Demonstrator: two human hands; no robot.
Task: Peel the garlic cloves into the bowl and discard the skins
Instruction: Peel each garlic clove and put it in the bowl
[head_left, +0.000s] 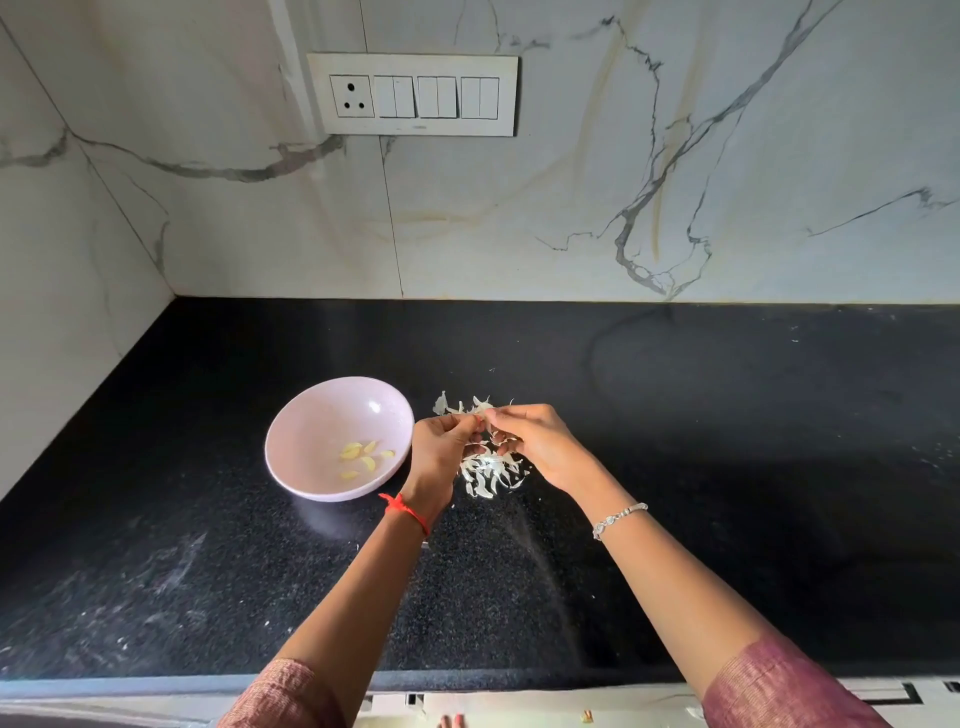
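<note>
Both left hand, right hand, fingers curled, pinching garlic clove

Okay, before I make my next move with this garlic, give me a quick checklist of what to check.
1. Bowl upright, beside the left hand: ok.
2. Peeled cloves inside the bowl: ok.
3. Left hand and right hand both pinching the garlic piece: ok.
4. Garlic piece fully peeled: cannot tell, fingers hide it.
5. Skins kept out of the bowl: ok, piled on the countertop.
6. Skins discarded: not ok.
</note>
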